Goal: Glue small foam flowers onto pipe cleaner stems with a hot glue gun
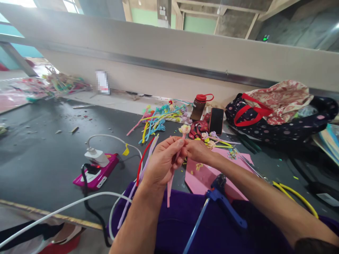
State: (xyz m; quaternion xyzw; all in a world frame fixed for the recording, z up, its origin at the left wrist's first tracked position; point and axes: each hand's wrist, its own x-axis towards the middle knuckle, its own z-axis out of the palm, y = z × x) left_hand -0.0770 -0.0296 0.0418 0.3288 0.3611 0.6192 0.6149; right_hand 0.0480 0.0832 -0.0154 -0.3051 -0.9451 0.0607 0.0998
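My left hand (165,158) pinches a pipe-cleaner flower (184,129) between thumb and fingers, its cream head up and its pink stem ends hanging below my palm. Against the stem, just under the head, my right hand (199,152) is closed, its fingertips partly hidden behind the left. Beneath my hands lies a pink board (206,176) with small yellow scraps (199,165). A blue glue gun (225,204) with a clear glue stick in its rear rests on the purple cloth (180,225) over my lap. Red and lilac pipe cleaners (144,158) lie left of my forearm.
A magenta power strip (108,173) with a white adapter and cables sits left. Behind are a pile of pipe-cleaner flowers (161,118), a red-capped bottle (198,107) and a phone (216,120). A dotted bag (278,130) stands right; scissors (253,167) lie beside the board.
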